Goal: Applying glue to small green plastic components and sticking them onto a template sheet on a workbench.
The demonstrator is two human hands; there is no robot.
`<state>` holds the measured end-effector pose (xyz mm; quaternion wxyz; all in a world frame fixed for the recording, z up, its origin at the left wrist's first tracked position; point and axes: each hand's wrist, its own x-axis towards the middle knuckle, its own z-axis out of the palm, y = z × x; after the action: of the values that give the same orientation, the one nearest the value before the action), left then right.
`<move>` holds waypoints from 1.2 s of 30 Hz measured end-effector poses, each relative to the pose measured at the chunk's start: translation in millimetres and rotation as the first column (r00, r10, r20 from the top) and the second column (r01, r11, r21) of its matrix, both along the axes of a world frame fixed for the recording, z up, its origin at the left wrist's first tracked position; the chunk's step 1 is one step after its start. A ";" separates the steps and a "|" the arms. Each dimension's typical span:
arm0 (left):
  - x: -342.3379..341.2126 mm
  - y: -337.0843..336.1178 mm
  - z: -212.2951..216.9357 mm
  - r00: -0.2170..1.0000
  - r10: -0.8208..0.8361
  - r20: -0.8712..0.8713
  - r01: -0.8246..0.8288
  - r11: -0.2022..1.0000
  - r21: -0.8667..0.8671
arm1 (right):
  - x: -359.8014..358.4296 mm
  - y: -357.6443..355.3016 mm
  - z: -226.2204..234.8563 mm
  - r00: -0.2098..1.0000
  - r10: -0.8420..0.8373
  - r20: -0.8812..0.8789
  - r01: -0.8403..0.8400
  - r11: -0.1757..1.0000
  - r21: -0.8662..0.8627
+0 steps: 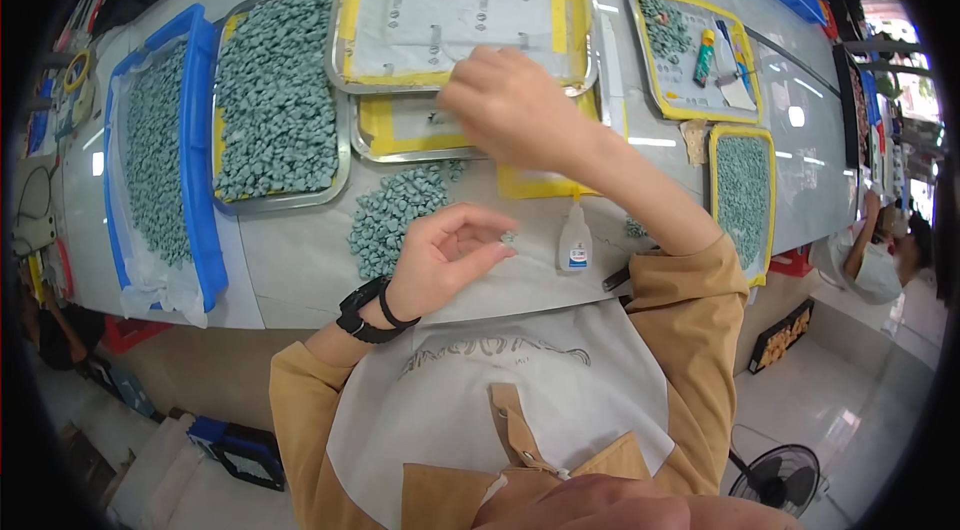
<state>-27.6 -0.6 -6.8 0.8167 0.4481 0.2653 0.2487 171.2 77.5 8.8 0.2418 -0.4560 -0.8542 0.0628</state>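
My left hand (448,255) hovers palm up at the table's near edge, its thumb and forefinger pinched on a small grey-green piece (508,238). It sits beside a loose pile of the same grey-green pieces (392,213). My right hand (510,105) reaches forward over the near rim of a metal tray (352,80) lined with yellow tape and a clear sheet. Its fingers curl down onto a second, lower tray (400,130); whether they hold anything is hidden. A small white glue bottle (575,242) stands between my arms.
A metal tray (275,95) and a blue bin (205,160) at the left are heaped with grey-green pieces. Yellow-rimmed trays (745,185) lie at the right, one with a green bottle (705,58). Another person (880,255) sits far right. A fan (785,475) stands on the floor.
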 end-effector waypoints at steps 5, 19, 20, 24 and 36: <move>0.4 2.3 -9.9 0.999 0.036 0.001 -0.036 0.996 -0.080 | 16.8 -31.7 18.4 0.996 0.075 0.046 -0.076 0.997 0.029; -0.2 6.2 -6.6 0.998 0.067 -0.018 -0.068 0.997 -0.021 | 104.7 -172.8 -1.6 0.733 -0.680 -0.026 0.660 0.720 -0.213; -0.8 6.0 -5.7 0.998 0.058 -0.030 -0.058 0.998 -0.020 | 100.8 -165.8 -0.6 0.728 -0.684 -0.039 0.663 0.718 -0.214; 2.5 5.3 -7.1 0.998 0.055 -0.022 -0.055 0.998 0.018 | 90.7 -106.9 7.0 0.869 -0.493 0.040 0.489 0.869 0.073; 4.3 1.2 -0.3 0.988 0.089 -0.125 -0.088 0.996 0.015 | 88.7 -26.9 -37.0 0.901 -0.263 0.344 0.111 0.908 0.404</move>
<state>-23.3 0.5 -7.1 0.7843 0.4545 0.3348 0.2573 259.8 50.7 -28.2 0.1540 -0.4860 -0.8323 -0.2177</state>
